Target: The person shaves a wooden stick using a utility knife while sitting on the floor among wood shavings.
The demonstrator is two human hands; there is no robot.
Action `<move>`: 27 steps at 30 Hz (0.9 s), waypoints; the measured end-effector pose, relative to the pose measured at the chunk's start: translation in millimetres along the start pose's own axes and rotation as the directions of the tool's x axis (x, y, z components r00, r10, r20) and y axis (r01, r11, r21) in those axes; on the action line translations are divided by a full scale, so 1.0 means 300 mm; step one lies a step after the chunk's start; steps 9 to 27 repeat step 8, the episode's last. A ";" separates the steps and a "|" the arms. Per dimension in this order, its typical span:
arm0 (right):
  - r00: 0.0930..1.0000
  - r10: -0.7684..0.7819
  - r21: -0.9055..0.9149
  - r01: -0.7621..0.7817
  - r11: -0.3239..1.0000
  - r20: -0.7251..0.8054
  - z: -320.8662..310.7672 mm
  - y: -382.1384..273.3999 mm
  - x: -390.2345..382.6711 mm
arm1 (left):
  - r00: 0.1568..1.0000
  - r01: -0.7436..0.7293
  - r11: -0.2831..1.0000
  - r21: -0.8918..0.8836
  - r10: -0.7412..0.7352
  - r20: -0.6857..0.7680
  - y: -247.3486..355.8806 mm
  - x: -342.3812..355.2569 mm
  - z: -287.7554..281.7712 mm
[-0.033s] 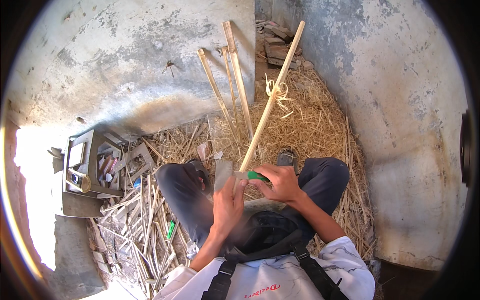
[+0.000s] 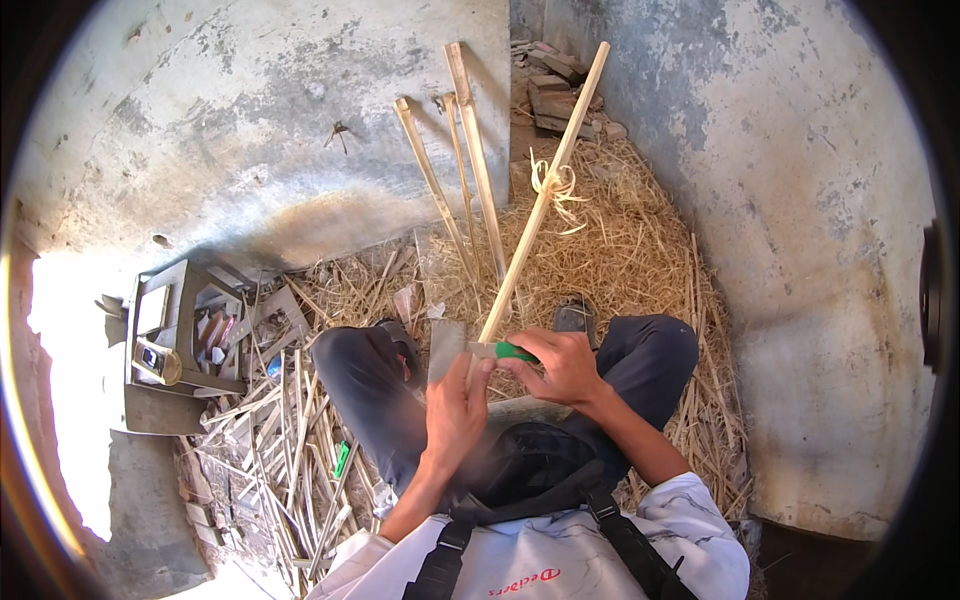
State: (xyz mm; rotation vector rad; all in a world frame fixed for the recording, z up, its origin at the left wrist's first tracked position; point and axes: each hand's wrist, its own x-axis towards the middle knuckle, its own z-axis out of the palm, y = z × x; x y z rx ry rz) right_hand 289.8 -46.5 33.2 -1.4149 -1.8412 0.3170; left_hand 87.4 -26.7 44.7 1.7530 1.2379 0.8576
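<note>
A long pale strip of bamboo or wood slants away from me toward the far right. Thin curled shavings cling to it past its middle. My left hand is closed round its near end. In my right hand is a knife with a green handle. Its short blade lies across the strip just beyond my left fingers. Both hands are close together, thumbs nearly meeting, between my knees. The strip's very end is hidden by my left hand.
Several strips lean on the far wall. Shavings cover the floor ahead. Split sticks and a green-handled tool lie to the left, near a cabinet-like box with clutter. Bricks are piled in the far corner.
</note>
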 end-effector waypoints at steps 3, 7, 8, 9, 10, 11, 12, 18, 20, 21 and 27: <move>0.998 -0.002 -0.004 0.002 1.000 -0.062 0.005 0.019 0.004 | 0.999 0.034 0.999 0.017 -0.034 0.015 0.003 -0.006 -0.003; 0.998 0.004 0.016 -0.003 1.000 -0.069 0.011 0.036 -0.001 | 1.000 0.015 0.999 0.039 -0.016 0.023 0.006 -0.007 -0.012; 0.997 0.017 0.018 -0.016 1.000 -0.073 0.007 0.030 0.004 | 1.000 0.005 0.999 0.047 -0.006 0.026 -0.002 -0.008 -0.014; 0.997 0.017 0.018 -0.016 1.000 -0.073 0.007 0.030 0.004 | 1.000 0.005 0.999 0.047 -0.006 0.026 -0.002 -0.008 -0.014; 0.997 0.017 0.018 -0.016 1.000 -0.073 0.007 0.030 0.004 | 1.000 0.005 0.999 0.047 -0.006 0.026 -0.002 -0.008 -0.014; 0.997 0.017 0.018 -0.016 1.000 -0.073 0.007 0.030 0.004 | 1.000 0.005 0.999 0.047 -0.006 0.026 -0.002 -0.008 -0.014; 0.997 0.017 0.018 -0.016 1.000 -0.073 0.007 0.030 0.004 | 1.000 0.005 0.999 0.047 -0.006 0.026 -0.002 -0.008 -0.014; 0.997 0.017 0.018 -0.016 1.000 -0.073 0.007 0.030 0.004 | 1.000 0.005 0.999 0.047 -0.006 0.026 -0.002 -0.008 -0.014; 0.997 0.017 0.018 -0.016 1.000 -0.073 0.007 0.030 0.004 | 1.000 0.005 0.999 0.047 -0.006 0.026 -0.002 -0.008 -0.014; 0.997 0.017 0.018 -0.016 1.000 -0.073 0.007 0.030 0.004 | 1.000 0.005 0.999 0.047 -0.006 0.026 -0.002 -0.008 -0.014; 0.997 0.017 0.018 -0.016 1.000 -0.073 0.007 0.030 0.004 | 1.000 0.005 0.999 0.047 -0.006 0.026 -0.002 -0.008 -0.014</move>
